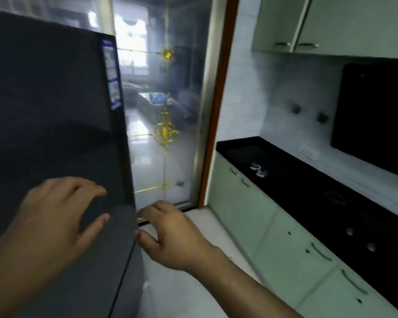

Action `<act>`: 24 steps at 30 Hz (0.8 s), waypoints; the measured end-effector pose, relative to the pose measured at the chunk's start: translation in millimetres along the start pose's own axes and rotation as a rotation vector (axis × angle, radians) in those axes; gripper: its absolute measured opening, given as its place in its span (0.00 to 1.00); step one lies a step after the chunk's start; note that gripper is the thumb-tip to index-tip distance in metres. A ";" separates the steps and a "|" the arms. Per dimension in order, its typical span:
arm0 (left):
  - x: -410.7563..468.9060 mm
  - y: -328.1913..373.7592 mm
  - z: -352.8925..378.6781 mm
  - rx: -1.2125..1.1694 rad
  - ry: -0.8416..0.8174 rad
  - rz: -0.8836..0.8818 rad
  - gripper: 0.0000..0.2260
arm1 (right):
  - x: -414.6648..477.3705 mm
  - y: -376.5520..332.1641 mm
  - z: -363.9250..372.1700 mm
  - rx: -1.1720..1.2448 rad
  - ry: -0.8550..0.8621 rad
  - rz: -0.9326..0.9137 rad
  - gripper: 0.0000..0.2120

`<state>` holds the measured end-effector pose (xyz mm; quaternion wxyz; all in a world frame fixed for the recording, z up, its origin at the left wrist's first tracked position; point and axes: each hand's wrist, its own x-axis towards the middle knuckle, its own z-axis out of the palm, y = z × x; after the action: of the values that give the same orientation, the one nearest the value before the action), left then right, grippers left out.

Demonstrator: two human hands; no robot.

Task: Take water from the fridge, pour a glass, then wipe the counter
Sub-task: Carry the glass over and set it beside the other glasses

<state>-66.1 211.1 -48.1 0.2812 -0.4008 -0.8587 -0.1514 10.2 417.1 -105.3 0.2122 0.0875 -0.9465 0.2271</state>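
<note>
With the tall dark-grey glossy fridge (55,122) shut, water unseen inside, both hands were empty, fingers spread: left hand (55,216) flat by the door, right hand (170,235) at its edge, best hooked there and pulled steadily.

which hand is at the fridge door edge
The right hand: its fingers reach the right edge of the dark fridge door. The left hand is spread in front of the door's face instead.
</note>
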 end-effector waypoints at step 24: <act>-17.9 572.9 201.6 -0.214 -0.731 0.559 0.19 | -510.7 177.6 -249.9 -0.396 -0.168 1.223 0.16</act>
<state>313.5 660.8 -199.5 -0.0525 -0.6702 -0.7403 -0.0065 511.1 725.8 -198.7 -0.0182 -0.4904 -0.8629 0.1205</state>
